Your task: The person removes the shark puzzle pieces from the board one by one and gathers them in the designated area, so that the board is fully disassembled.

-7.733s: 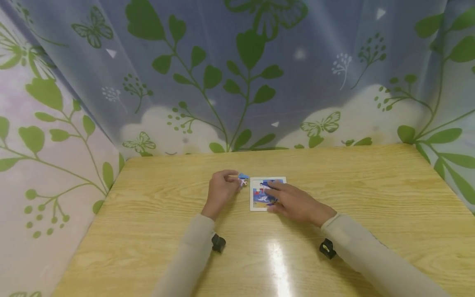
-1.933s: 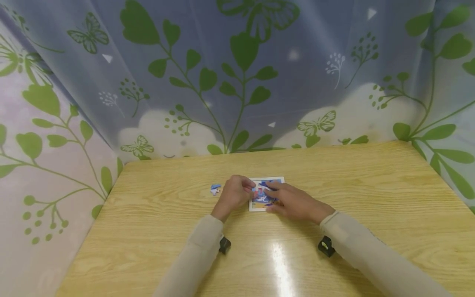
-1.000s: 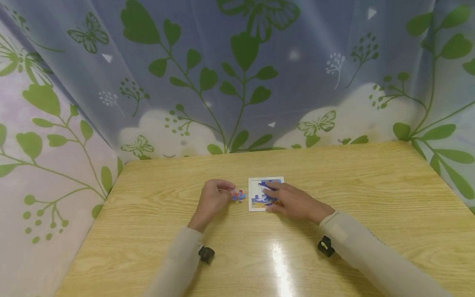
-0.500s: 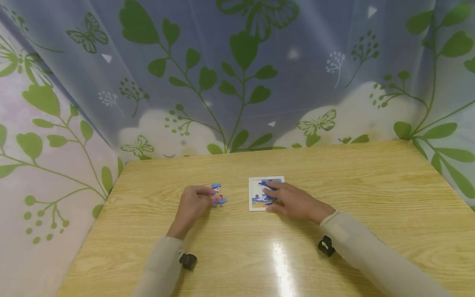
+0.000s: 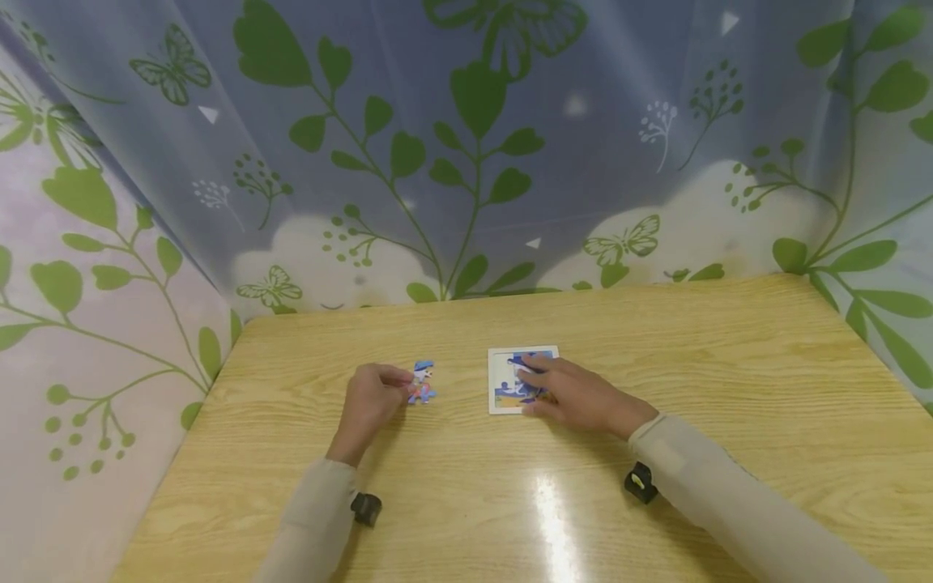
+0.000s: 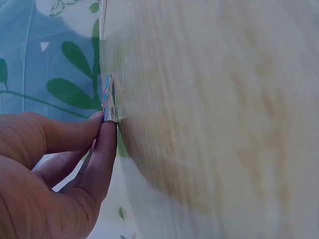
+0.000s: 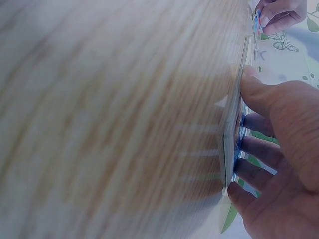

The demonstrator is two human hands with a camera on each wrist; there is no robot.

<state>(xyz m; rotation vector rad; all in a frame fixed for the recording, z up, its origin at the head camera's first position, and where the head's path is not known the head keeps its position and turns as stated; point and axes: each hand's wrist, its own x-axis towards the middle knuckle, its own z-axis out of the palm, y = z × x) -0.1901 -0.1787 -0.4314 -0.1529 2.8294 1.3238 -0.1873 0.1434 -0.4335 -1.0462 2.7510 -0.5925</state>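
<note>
In the head view my left hand (image 5: 370, 405) pinches a small red-and-blue jigsaw piece (image 5: 419, 394) between thumb and fingers, low over the table. Against its upper edge sits a second piece (image 5: 423, 370) with a blue cap and white face; whether they interlock I cannot tell. The left wrist view shows the pinched piece (image 6: 108, 99) edge-on. My right hand (image 5: 583, 395) rests on the right side of a white-framed puzzle board (image 5: 503, 407), fingers extended over its picture. The board's left part shows a bare white recess; the hand hides much of the right part.
Both hands work over a wood-grain table (image 5: 466, 494), with a bright light streak (image 5: 551, 518) near the front. A leaf-and-butterfly patterned curtain (image 5: 466, 162) closes off the back. Black wrist-worn devices (image 5: 367, 508) hang below the sleeves.
My left hand has lifted the red-and-blue piece out of the board and carried it left, beside the blue-capped piece that lay there. The right hand has stayed on the board.
</note>
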